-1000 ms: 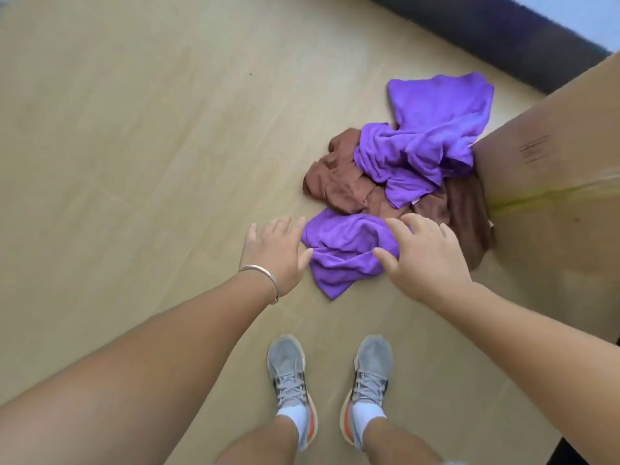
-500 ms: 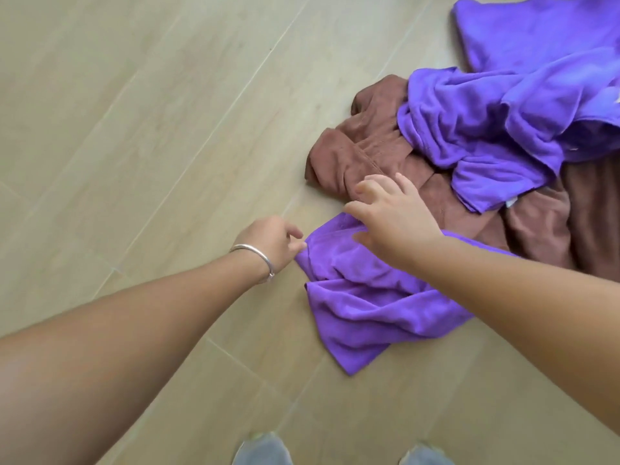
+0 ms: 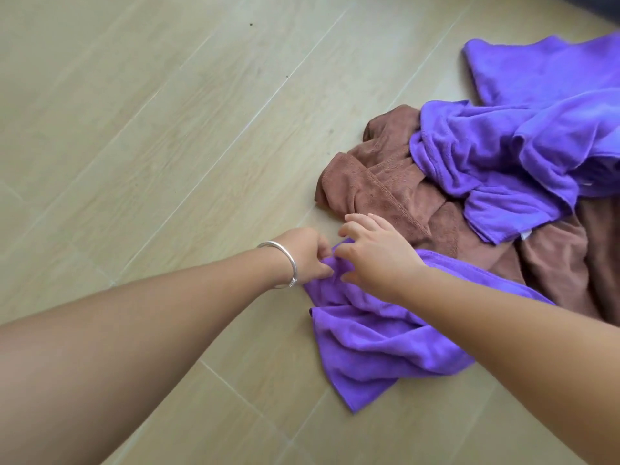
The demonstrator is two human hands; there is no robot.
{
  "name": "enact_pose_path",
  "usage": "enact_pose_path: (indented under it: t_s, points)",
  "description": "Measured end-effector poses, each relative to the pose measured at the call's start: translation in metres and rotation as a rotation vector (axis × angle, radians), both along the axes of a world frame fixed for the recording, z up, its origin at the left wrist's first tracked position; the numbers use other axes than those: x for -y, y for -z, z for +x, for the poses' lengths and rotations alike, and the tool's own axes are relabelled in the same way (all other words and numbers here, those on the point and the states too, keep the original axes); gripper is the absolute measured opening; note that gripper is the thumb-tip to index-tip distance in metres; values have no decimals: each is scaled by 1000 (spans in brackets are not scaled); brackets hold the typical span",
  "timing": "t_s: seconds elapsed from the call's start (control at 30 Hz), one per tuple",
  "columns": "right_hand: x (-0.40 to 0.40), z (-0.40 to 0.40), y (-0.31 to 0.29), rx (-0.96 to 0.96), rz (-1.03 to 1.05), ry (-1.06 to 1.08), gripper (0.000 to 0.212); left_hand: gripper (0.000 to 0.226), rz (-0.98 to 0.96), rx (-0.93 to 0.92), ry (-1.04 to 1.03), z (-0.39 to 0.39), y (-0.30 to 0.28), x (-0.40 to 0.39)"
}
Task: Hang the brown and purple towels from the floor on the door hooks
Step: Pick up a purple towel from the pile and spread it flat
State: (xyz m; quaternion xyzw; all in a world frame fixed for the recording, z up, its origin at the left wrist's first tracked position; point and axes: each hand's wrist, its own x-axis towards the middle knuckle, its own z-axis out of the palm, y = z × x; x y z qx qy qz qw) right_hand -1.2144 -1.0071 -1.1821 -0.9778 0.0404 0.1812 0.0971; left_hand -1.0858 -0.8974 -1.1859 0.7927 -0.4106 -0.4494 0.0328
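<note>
A pile of towels lies on the light wooden floor (image 3: pixel 167 146). The nearest purple towel (image 3: pixel 379 344) is crumpled in front of me. My left hand (image 3: pixel 307 255), with a silver bangle on the wrist, pinches its upper corner. My right hand (image 3: pixel 375 255) sits right beside it on the same corner, thumb against the cloth and fingers curled above it. Behind lies a brown towel (image 3: pixel 379 193), and a second purple towel (image 3: pixel 523 152) is draped over it. More brown cloth (image 3: pixel 563 263) spreads out at the right.
Bare floorboards stretch to the left and toward me. A dark strip (image 3: pixel 600 5) shows at the top right corner. No door or hooks are in view.
My right hand has come down from the brown towel's edge to the purple corner beside my left hand. The view has moved closer, and my shoes have left the frame.
</note>
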Motion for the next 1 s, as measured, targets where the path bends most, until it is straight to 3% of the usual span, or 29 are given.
enact_pose_path:
  t_s: [0.17, 0.33, 0.47, 0.7, 0.87, 1.0]
  points:
    - [7, -10, -74, 78, 92, 129, 27, 17, -157, 31, -110, 7, -93, -7]
    - [14, -16, -221, 195, 135, 222, 14, 16, -345, -12, -225, -3, -233, -9]
    - [21, -12, -354, 222, 111, 240, 12, 23, -425, 5, -237, -9, -360, -3]
    - [23, 2, -547, 178, 89, 251, 23, 7, -566, 73, -176, 11, -571, 6]
    - [8, 27, -657, 278, 260, 317, 10, 15, -578, 145, -135, 27, -685, -10]
    - [-17, 44, -740, 277, 224, 304, 17, 15, -605, 160, -165, 40, -759, -36]
